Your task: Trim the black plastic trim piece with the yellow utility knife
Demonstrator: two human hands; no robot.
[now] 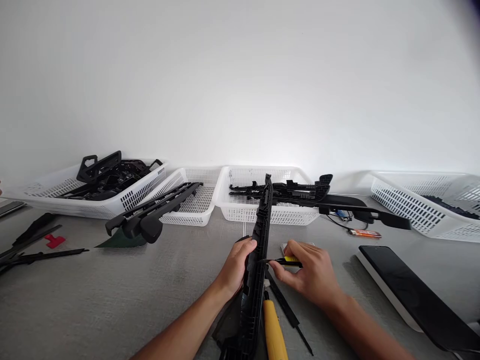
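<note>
Long black plastic part [258,260]: stands on edge along the middle of the grey surface [150,300], running from the near edge of view up to the front wall of the centre white basket [240,212], its far tip overlapping that basket's rim.

Left hand [236,267]: wrapped over the left flank of the part at mid-length, fingers curled on its top edge.

Right hand [311,275]: just right of the part, fingers pinching a slim black tool with a yellow band [287,260]; the tool's tip touches the part's right side.

Yellow-handled tool [273,332]: lies flat beside the part's near end, touching or nearly so. A thin black strip [288,312] slants away to its right.

Four white baskets line the wall edge: far left one [48,197] heaped with black parts; second [198,205] with long black pieces [150,215] overhanging its front rim onto the surface; centre one with black arms [300,192] projecting out rightward; far right one [423,210] angled.

Dark flat panel [412,295]: on a white slab, right of the right hand, well apart.

Open room: bare surface at left front, between the left forearm and the loose black strips [37,255] and red piece [55,241] at the left edge.
</note>
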